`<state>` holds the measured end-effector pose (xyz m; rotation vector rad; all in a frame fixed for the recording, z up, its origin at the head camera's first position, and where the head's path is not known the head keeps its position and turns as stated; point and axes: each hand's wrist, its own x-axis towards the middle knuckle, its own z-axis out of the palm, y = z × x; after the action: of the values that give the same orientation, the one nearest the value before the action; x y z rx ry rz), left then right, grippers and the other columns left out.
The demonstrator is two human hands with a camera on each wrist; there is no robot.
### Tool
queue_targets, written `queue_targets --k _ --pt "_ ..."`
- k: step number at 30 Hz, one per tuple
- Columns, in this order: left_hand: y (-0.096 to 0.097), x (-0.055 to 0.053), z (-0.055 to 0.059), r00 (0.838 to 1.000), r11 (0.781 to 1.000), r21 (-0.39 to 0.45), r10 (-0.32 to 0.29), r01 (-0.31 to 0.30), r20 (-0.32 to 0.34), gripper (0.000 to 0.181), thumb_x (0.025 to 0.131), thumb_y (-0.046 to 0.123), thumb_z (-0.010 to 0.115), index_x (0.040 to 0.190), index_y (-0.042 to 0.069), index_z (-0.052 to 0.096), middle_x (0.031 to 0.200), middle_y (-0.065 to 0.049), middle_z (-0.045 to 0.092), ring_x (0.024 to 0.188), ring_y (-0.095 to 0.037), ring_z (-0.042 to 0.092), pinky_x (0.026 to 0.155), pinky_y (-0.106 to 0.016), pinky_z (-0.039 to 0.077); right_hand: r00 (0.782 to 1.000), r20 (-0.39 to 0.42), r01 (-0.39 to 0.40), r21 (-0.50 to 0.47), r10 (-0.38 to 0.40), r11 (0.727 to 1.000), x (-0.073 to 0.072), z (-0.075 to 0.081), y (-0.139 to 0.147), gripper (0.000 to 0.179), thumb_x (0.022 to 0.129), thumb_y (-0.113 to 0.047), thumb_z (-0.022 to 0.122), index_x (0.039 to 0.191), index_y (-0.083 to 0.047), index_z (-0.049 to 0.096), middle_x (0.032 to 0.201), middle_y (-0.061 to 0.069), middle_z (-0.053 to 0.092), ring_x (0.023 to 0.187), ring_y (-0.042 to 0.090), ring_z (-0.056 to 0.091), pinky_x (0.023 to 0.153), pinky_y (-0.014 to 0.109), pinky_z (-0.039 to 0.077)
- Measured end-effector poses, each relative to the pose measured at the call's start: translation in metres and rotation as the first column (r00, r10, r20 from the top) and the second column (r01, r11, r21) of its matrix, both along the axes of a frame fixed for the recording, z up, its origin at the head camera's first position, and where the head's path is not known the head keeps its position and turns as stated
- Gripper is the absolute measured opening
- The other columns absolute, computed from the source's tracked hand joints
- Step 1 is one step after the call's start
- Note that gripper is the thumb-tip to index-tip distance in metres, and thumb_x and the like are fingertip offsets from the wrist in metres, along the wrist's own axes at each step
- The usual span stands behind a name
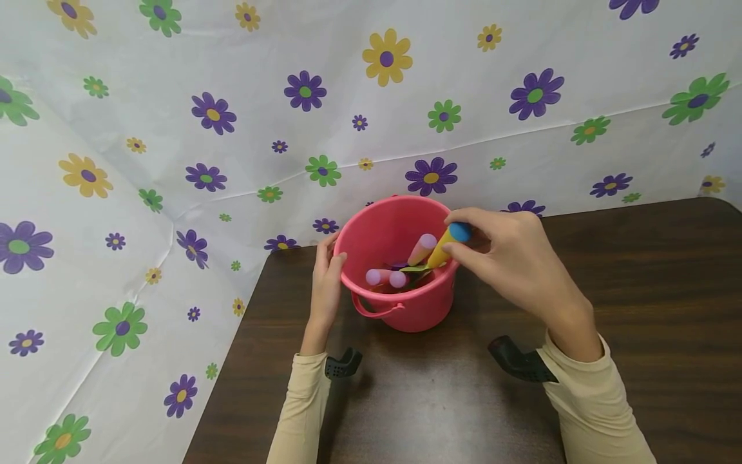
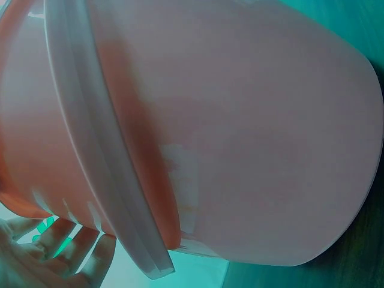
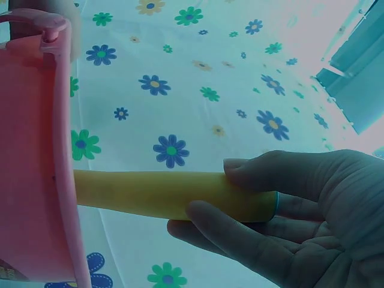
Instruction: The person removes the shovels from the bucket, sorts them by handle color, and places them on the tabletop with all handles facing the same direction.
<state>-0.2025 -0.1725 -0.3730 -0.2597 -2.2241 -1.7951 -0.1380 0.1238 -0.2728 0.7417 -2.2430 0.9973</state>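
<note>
A pink bucket (image 1: 420,312) stands upright on the table near its back edge, its thin handle hanging down at the front left. My left hand (image 1: 326,283) holds the bucket's rim on the left, thumb at the lip. In the left wrist view, the fingers of that hand (image 2: 90,258) touch the bucket wall. Over the right side of the rim, my right hand (image 1: 524,261) pinches a yellow handle with a blue end (image 1: 440,253). Its lower end is hidden inside the bucket. Several pink handles with lilac ends, including one leaning handle (image 1: 422,248), lie inside.
Dark wood-grain table (image 1: 655,309) surrounds the bucket. Behind it and to the left hangs a white flowered sheet (image 1: 348,58). Black devices stick out at both wrists, one beside the left sleeve (image 1: 298,399) and another (image 1: 516,361) by the right cuff.
</note>
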Motion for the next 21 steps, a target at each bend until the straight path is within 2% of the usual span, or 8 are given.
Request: queue_targets --k 10,21 --pt "0.001 -0.001 0.0 1.0 1.0 -0.003 0.002 -0.002 0.001 0.053 0.1 0.018 0.052 0.151 0.008 0.042 0.148 -0.012 0.052 0.129 -0.029 0.056 0.103 -0.048 0.053 0.999 -0.042 -0.026 -0.09 0.022 0.996 0.011 0.007 0.005 0.036 0.075 0.007 0.088 0.108 0.001 0.076 0.089 0.005 0.076 0.069 0.013 0.065 0.071 0.005 0.048" --pt "0.001 -0.001 -0.001 1.0 1.0 0.0 0.007 -0.007 0.001 0.052 0.1 0.016 0.051 0.151 0.007 0.043 0.147 -0.012 0.052 0.129 -0.03 0.056 0.103 -0.049 0.052 0.996 -0.085 -0.028 -0.129 0.017 0.991 0.018 0.01 0.009 0.038 0.074 0.006 0.089 0.11 0.002 0.075 0.088 0.004 0.074 0.068 0.011 0.066 0.069 0.008 0.052"
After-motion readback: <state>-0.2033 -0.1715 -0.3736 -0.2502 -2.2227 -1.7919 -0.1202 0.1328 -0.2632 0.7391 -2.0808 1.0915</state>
